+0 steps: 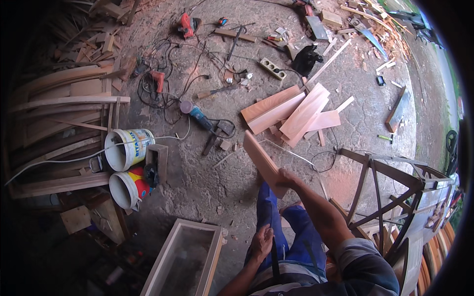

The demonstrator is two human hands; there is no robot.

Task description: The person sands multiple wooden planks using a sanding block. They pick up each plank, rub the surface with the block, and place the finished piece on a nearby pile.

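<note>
My right hand [288,178] grips the near end of a flat reddish wooden board [261,158], which is raised over my knee and points away from me. Its long edge looks grooved. My left hand [262,240] rests by my left thigh with the fingers curled inward, and whether anything is in it is hidden. A dark strap [274,255] hangs beside that hand. Beyond the held board, a loose pile of planed wooden boards [276,109] lies on the concrete floor, some across others.
An angle grinder [198,115], red drill [158,81], red electric planer [188,26] and power strip [273,69] lie among cables. Two plastic buckets [126,148] lie at left by stacked wooden frames [66,181]. A framed panel [185,255] is near left; a wooden stand [396,174] stands right.
</note>
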